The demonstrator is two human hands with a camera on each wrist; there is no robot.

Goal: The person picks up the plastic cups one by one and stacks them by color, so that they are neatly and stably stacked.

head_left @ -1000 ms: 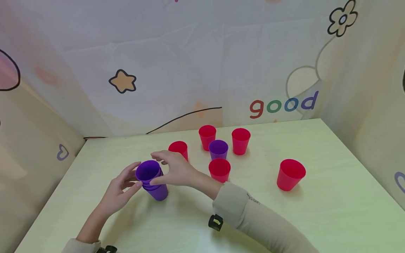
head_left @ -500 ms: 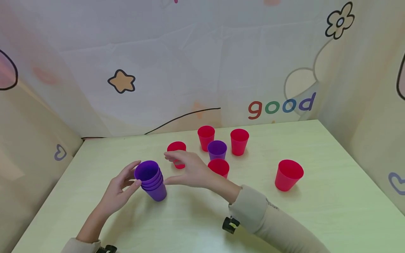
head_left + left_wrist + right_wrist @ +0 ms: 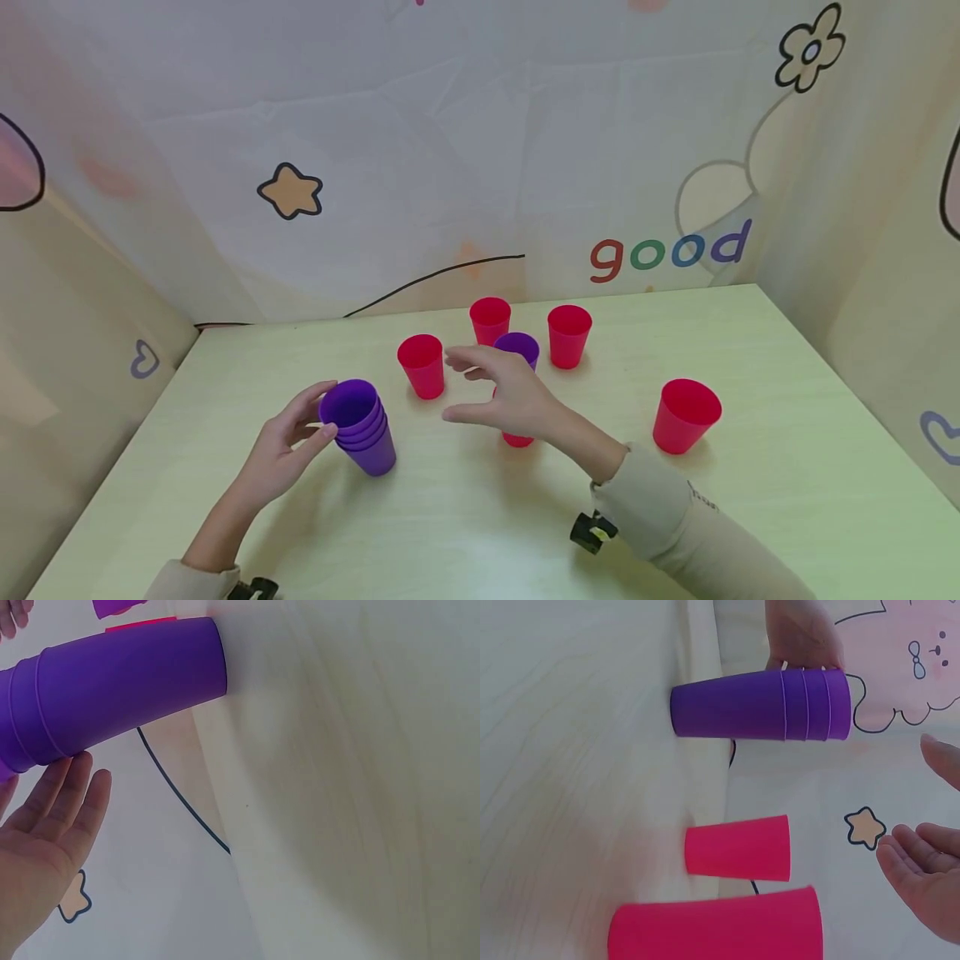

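Observation:
A stack of several purple cups [image 3: 372, 450] stands upright on the left part of the table. My left hand [image 3: 277, 454] holds its upper left side near the rims, thumb in front and fingers behind. In the left wrist view the fingers [image 3: 79, 799] lie along the stack's wall. My right hand [image 3: 517, 400] hovers with thumb and fingers spread and nothing between them. Behind it stands a single purple cup [image 3: 519, 343], partly covered by the hand. A red cup [image 3: 518, 440] is mostly hidden under that hand.
Red cups surround the single purple cup: one on the left [image 3: 422, 367], one behind [image 3: 490, 319] and one at the back right [image 3: 569, 337]. Another red cup [image 3: 685, 417] stands alone on the right. A printed curtain [image 3: 420, 183] encloses the pale table [image 3: 465, 533].
My right hand has left the purple stack and moved right, over the front red cup near the single purple cup. The left hand stays at the stack.

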